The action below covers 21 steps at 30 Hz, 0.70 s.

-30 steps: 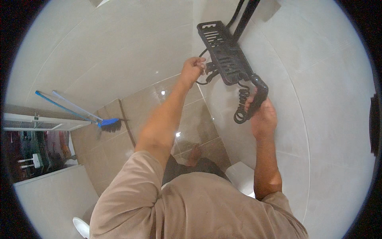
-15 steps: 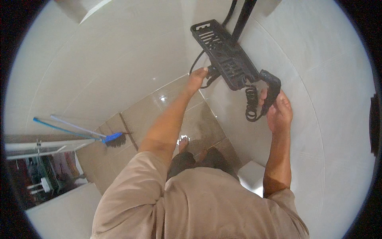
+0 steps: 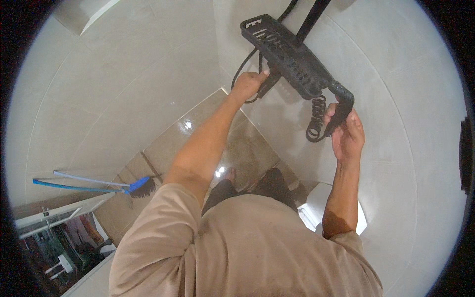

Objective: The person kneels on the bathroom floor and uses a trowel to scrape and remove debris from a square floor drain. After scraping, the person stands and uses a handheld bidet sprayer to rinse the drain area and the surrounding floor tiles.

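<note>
A black slotted shower shelf (image 3: 287,57) stands out from the wall at upper right. At its near right end, my right hand (image 3: 349,136) is closed round the handle of a black hand sprayer (image 3: 344,106), whose head touches or nearly touches the shelf. A coiled black hose (image 3: 316,119) hangs between shelf and sprayer. My left hand (image 3: 249,85) is closed at the shelf's left underside, its thumb against a black fitting (image 3: 269,81); the fingers are partly hidden. Behind that hand loops a thin black hose (image 3: 236,72).
A black riser pipe (image 3: 313,20) climbs the wall above the shelf. On the left, a blue broom (image 3: 141,187) leans near a white-framed opening (image 3: 64,215). Wet, shiny brown tiles (image 3: 198,123) lie below my arms. A white fixture (image 3: 316,203) is beside my right elbow.
My view has shifted, and the shelf appears slightly higher. My right hand has lifted the sprayer's head toward the shelf's end. My left hand has moved a little along the underside fitting.
</note>
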{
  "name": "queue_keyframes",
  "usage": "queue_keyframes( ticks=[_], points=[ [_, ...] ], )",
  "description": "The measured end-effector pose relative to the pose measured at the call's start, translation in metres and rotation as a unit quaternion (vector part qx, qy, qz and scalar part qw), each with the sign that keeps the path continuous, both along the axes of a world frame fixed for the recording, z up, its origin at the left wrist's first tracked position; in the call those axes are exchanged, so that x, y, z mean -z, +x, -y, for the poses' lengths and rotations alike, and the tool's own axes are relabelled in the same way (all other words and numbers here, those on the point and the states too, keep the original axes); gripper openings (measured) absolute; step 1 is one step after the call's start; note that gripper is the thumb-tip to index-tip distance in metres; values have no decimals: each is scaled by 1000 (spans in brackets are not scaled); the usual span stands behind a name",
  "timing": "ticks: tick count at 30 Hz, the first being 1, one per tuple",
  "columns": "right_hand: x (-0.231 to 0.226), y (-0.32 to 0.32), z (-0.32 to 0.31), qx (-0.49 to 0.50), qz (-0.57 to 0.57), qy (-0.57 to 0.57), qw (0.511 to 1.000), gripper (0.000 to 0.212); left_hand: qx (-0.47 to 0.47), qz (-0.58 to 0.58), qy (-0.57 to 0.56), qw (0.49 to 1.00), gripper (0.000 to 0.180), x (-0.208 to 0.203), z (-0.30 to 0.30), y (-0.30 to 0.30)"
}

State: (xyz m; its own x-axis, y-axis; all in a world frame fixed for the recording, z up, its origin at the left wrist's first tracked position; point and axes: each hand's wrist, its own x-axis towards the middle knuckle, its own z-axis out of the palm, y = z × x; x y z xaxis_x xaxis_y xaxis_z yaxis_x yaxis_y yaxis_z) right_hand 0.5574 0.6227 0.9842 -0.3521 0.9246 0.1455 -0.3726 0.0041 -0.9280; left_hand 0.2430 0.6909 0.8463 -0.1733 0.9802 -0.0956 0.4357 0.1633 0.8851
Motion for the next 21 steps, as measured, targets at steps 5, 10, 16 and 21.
queue_keyframes(
  ticks=[5, 10, 16, 21],
  points=[
    [3, 0, 12, 6, 35, 27, 999, 58, 2, 57, -10, 998, 65, 15, -11, 1],
    [-5, -8, 23, 19, 68, 22, 997, 63, -51, 43, 94, 993, 53, 35, -22, -20],
    [-12, -13, 38, 54, 66, 24, 996, 48, -68, 63, 83, 992, 40, 10, -8, -12],
    [-19, -18, 49, 70, 68, 28, 995, 48, -49, 82, 90, 991, 47, -27, 6, 8]
  ],
)
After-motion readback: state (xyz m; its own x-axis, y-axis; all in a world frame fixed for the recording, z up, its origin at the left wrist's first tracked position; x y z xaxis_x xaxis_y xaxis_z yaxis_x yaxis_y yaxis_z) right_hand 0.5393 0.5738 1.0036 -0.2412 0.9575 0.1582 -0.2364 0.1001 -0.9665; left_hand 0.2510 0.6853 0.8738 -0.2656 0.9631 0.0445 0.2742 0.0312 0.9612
